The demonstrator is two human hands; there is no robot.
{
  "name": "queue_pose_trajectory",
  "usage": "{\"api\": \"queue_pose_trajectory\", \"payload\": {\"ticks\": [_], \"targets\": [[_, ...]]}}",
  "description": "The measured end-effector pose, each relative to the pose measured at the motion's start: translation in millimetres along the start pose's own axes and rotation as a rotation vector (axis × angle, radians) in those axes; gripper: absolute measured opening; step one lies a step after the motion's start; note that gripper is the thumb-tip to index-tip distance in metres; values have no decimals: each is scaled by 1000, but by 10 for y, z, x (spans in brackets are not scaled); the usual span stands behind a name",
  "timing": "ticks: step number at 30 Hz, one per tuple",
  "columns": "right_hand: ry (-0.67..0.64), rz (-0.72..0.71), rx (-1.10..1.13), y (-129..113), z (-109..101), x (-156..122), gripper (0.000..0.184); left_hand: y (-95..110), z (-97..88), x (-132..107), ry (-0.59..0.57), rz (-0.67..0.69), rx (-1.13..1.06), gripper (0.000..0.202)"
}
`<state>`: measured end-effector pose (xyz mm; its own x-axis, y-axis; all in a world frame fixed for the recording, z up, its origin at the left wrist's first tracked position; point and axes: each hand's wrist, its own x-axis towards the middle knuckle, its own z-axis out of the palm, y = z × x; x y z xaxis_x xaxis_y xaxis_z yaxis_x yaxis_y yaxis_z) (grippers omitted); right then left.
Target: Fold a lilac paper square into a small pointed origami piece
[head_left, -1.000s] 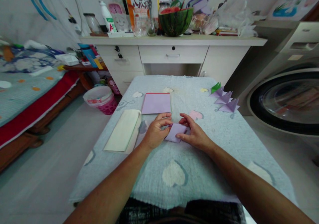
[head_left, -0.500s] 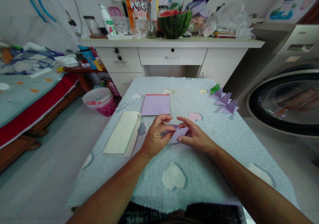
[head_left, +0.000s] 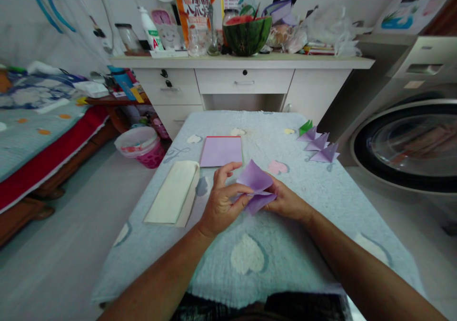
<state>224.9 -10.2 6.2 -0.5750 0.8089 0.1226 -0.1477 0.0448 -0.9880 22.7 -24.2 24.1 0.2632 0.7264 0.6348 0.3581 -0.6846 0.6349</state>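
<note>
Purple paper (head_left: 254, 177), part-folded, right between the two hands over the table! Its flaps spread apart, one up, one down, and the line where they meet runs roughly sideways, from hand to hand. Neither hand is nearer; both touch it. Left hand (head_left: 222, 203) has thumb and forefinger pinched narrow on that line's left end. Right hand (head_left: 286, 199) backs the right side, fingertips hidden, grip impossible to tell. Beyond, square sheets (head_left: 220, 152); to the left, a pale folded sheet (head_left: 171, 193); far right, pointed folded pieces (head_left: 324, 153) in a row.
</note>
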Motion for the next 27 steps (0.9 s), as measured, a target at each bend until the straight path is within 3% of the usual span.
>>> {"api": "queue_pose_trajectory", "payload": {"ticks": [6, 11, 16, 20, 23, 25, 27], "targets": [[40, -90, -227, -20, -12, -4, 36, -62, 33, 2, -23, -96, -175, 7], [85, -179, -454, -33, 2, 5, 19, -61, 58, 29, -35, -113, -224, 6], [92, -81, -403, 12, 21, -7, 18, -70, 97, 12, -38, -180, -233, 6], [106, -6, -301, 66, 16, -22, 23, -80, 103, -9, -21, -371, -440, 32], [143, 10, -248, 73, 5, -28, 24, -93, 87, 11, -71, -437, -609, 53], [176, 11, -224, 62, 0, -29, 25, -111, 85, 28, -120, -468, -580, 63], [208, 36, -188, 51, -2, -30, 27, -133, 98, 39, -205, -516, -474, 52]]}}
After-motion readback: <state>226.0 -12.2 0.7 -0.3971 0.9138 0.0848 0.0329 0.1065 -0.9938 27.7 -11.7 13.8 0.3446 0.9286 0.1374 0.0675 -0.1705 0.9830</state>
